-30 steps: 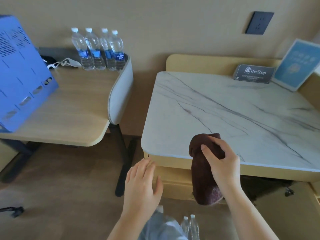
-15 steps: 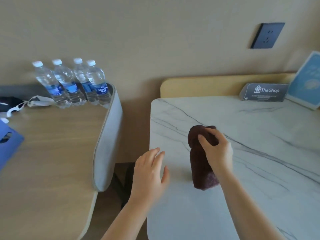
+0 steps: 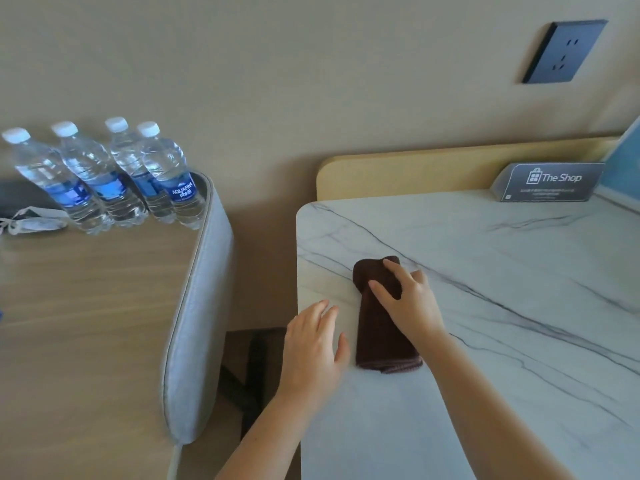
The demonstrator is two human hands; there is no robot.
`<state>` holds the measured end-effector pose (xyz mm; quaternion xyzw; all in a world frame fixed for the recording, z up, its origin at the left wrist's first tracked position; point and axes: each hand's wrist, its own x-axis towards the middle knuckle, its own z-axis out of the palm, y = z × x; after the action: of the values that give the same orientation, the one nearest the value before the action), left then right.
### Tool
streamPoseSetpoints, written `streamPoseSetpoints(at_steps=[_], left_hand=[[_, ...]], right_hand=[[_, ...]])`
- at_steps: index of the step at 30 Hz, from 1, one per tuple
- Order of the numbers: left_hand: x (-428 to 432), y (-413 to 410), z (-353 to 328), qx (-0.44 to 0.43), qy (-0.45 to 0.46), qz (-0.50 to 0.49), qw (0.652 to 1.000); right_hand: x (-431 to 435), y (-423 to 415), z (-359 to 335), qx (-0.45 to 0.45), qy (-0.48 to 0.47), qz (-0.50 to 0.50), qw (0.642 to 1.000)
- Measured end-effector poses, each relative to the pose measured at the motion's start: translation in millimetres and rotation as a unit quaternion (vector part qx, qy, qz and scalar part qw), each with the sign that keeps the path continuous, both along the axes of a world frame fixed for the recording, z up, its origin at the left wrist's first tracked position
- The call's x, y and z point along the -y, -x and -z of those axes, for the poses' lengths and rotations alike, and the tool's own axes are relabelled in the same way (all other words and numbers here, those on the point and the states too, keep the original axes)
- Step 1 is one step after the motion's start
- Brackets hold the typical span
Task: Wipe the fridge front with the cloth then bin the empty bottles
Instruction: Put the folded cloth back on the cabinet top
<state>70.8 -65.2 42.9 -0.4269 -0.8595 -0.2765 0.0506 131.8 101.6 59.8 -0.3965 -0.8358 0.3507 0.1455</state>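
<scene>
Left hand flat, fingers straight, holding nothing, at marble tabletop edge. Right hand grips far end of folded brown cloth lying on same tabletop. Beyond, four capped bottles, one labelled AQUAFINA, on wooden tabletop by wall; sign reads "The Shop".

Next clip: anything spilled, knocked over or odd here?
Nothing stands out. The cloth lies on the marble top, gripped by the right hand; the left hand is open beside it. The four bottles stand upright and capped on the desk. No spill shows.
</scene>
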Motion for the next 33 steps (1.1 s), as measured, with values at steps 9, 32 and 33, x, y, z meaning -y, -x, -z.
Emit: streamPoseSetpoints(at_steps=[9,32,33], left_hand=[[-18.2,-2.4,8.1,0.000,0.006,0.048,0.999],[17.3,-49.4,5.5,-0.034,0.011,0.069,0.997],[23.5,-54.2,5.0,-0.031,0.012,0.071,0.997]], right_hand=[[-9.5,-18.4,14.6,0.105,-0.094,-0.001,0.990],[68.1,-118.8,22.3,-0.003,-0.228,0.002,0.974],[74.6,-124.3,20.7,0.001,-0.226,0.005,0.974]])
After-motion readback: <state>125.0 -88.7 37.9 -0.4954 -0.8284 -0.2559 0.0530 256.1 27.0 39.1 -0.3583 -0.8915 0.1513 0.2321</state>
